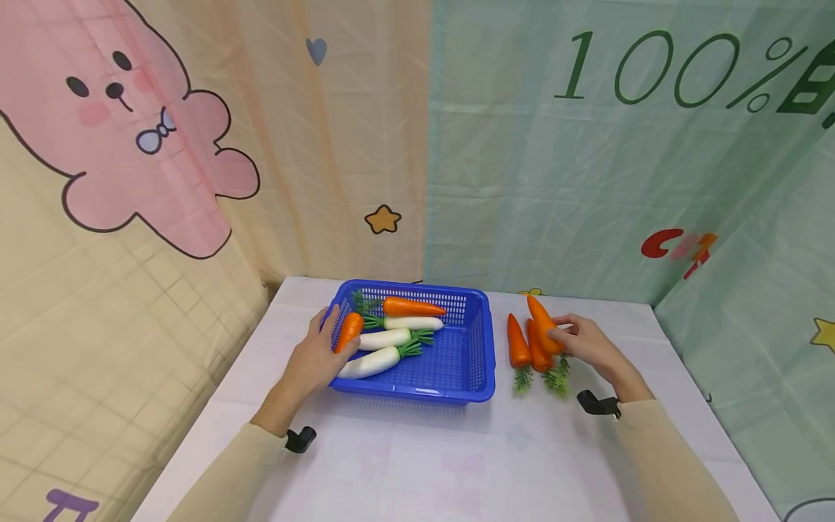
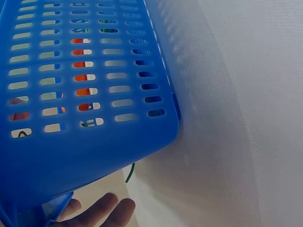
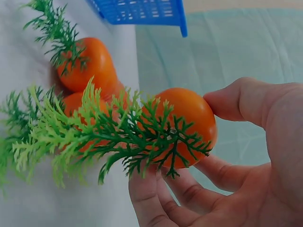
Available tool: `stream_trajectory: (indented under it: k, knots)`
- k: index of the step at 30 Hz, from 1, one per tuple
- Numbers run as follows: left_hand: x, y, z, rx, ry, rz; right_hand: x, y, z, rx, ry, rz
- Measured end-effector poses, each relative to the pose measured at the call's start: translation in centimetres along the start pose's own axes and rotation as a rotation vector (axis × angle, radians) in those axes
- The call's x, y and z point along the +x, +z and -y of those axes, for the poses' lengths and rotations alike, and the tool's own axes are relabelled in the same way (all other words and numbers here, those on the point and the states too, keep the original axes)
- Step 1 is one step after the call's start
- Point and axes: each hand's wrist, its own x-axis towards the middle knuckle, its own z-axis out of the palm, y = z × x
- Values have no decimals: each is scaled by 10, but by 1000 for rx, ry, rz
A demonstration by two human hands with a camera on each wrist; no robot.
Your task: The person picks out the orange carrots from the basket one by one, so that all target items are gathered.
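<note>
My right hand pinches an orange carrot between thumb and fingers, above the table. In the right wrist view its leafy green top faces the camera. Two more carrots lie just left of it, one at the side and one partly under the held carrot. My left hand holds the left side of a blue plastic basket, thumb inward and fingers at the outer wall. Inside lie three white radishes, a carrot at the back and another carrot beside the left thumb.
The basket stands on a white-covered table. Printed curtains hang behind and at both sides of the table. Black wrist cameras sit on both wrists.
</note>
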Motion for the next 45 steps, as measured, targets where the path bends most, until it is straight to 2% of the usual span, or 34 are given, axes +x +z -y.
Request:
stream_trajectory:
  k: [13,22,31,37,45]
  knots:
    - [-1,-1,-1,13,4,3,-1,-2,-27,10,138,-42]
    - [-1,0,1,6,5,-4,-2,1,-40,36,183,-33]
    - [-1,1,0,7,9,-5,-5,3,-44,15,187,-19]
    - [-1,0,-1,-1,3,-4,-4,2,-45,-40,184,-42]
    - [-1,-1,-1,-5,4,-1,-2,3,-48,-114,162,-27]
